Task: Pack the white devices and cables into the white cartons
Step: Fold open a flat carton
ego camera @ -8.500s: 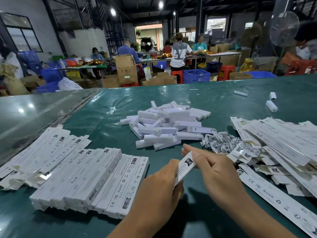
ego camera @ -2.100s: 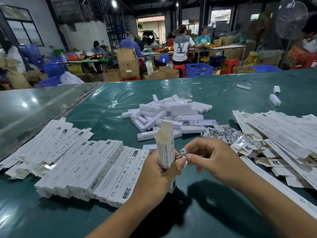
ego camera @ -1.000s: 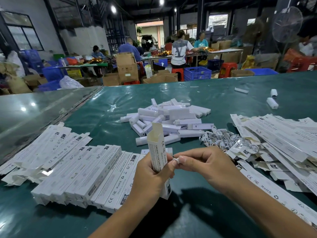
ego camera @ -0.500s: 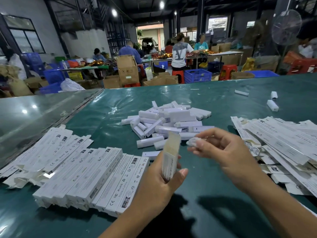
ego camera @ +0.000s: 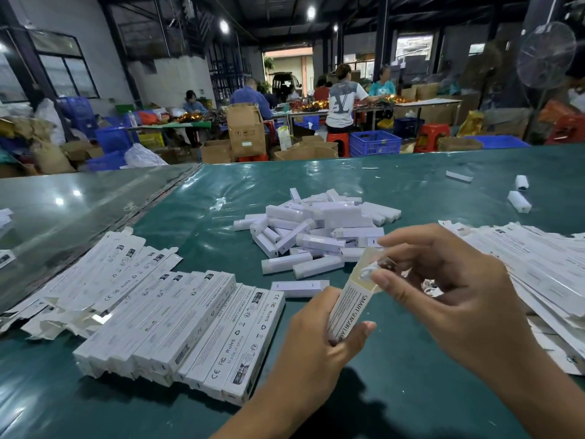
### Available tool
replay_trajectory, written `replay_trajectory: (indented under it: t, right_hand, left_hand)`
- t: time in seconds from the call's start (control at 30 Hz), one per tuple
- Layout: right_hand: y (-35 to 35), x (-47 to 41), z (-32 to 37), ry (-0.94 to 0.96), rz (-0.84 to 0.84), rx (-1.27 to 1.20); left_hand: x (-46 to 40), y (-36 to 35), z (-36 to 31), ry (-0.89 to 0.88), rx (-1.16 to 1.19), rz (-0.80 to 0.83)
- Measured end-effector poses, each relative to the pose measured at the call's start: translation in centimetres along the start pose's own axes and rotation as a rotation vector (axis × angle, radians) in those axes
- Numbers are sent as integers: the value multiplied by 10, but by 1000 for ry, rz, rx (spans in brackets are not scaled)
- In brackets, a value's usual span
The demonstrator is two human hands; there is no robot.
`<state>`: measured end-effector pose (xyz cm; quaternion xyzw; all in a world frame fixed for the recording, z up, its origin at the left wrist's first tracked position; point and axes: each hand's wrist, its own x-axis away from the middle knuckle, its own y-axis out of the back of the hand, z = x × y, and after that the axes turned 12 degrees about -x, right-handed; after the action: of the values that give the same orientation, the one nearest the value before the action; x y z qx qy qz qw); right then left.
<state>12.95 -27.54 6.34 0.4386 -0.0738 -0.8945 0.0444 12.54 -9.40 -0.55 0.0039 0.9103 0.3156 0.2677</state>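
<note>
My left hand [ego camera: 311, 350] grips a long white carton [ego camera: 349, 304], tilted up with its open end away from me. My right hand [ego camera: 449, 299] pinches a small coiled white cable [ego camera: 368, 270] at the carton's open mouth. A pile of white stick-shaped devices [ego camera: 316, 229] lies in the middle of the green table. Most of the cable heap is hidden behind my right hand.
A row of closed white cartons [ego camera: 190, 324] lies at the left, with flat unfolded ones [ego camera: 91, 274] behind it. More flat cartons [ego camera: 538, 258] are spread at the right. Loose devices [ego camera: 519, 201] lie far right. People work at tables beyond the table's far edge.
My right hand has brought the coiled cable from above the device pile down to the carton's open mouth. My left hand has tilted the carton toward it.
</note>
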Motion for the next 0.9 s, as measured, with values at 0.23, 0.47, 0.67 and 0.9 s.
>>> replay_trajectory:
  t: [0.23, 0.47, 0.67, 0.9]
  right_hand:
    - [-1, -2, 2, 80, 24, 278]
    - [-11, 6, -2, 15, 131, 306]
    - [-8, 4, -2, 66, 138, 269]
    - [-12, 9, -9, 116, 167, 214]
  left_hand:
    - [0, -1, 1, -7, -10, -17]
    - [-1, 0, 5, -28, 36, -35]
    - [-1, 3, 4, -11, 82, -41]
    - [0, 3, 2, -8, 172, -25]
